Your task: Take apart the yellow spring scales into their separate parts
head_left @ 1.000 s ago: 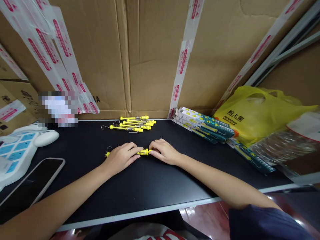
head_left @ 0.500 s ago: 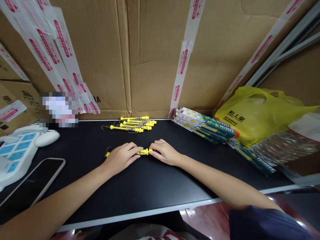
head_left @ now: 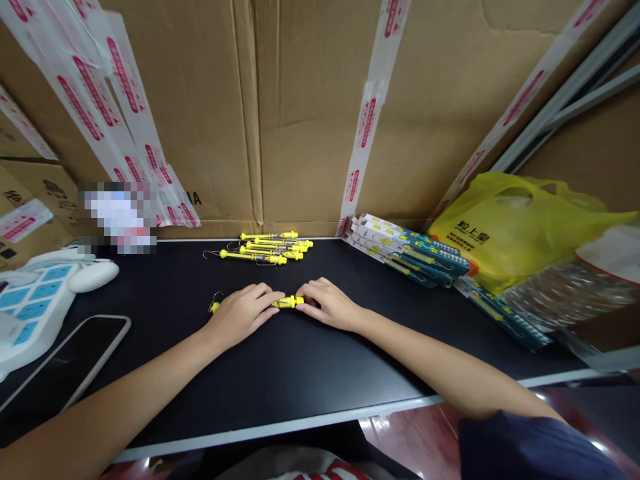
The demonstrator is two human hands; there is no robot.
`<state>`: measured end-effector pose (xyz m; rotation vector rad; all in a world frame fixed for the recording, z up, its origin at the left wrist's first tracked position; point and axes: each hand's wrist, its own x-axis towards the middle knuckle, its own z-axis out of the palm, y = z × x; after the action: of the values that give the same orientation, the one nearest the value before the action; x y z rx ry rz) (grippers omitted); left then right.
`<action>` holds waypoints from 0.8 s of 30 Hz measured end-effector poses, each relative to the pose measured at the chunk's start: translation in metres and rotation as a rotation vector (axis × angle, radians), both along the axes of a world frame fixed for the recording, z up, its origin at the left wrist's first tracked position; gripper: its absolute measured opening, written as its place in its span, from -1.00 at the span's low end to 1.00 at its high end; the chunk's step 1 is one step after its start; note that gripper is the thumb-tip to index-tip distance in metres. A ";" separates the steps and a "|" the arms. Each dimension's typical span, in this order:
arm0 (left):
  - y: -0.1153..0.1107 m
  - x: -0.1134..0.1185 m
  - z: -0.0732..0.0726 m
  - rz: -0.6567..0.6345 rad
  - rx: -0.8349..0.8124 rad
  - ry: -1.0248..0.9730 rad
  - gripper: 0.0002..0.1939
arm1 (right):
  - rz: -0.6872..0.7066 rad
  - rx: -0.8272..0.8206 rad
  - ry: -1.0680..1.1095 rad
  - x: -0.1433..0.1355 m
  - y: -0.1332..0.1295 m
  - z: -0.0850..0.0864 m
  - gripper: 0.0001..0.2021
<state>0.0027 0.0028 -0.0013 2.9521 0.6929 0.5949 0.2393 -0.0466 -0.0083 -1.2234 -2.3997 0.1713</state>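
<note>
A slim yellow tool with a thin wire hook at its left end lies crosswise over the black table. My left hand is closed round its middle, covering much of the shaft. At the tool's right end, the thumb and fingers of my right hand pinch the yellow cap. Behind my hands lies a loose group of several similar yellow hooked tools.
Narrow printed boxes are piled at the back right, beside a yellow plastic bag and clear plastic packaging. On the left are a phone and a white power strip. Large cardboard stands behind the table.
Both hands keep nearly the same places. The fingertips of my right hand have shifted very slightly left at the tool's cap.
</note>
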 end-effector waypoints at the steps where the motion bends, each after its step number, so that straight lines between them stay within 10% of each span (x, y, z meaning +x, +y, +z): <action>1: 0.000 0.000 0.000 0.005 -0.005 0.003 -0.72 | -0.006 0.003 0.008 0.000 0.000 -0.001 -0.80; 24: -0.001 0.000 0.001 0.018 -0.016 -0.002 -0.71 | -0.004 -0.015 0.024 0.000 -0.001 0.002 -0.78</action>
<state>0.0023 0.0021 -0.0008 2.9334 0.7217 0.5914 0.2391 -0.0476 -0.0062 -1.2266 -2.3792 0.2023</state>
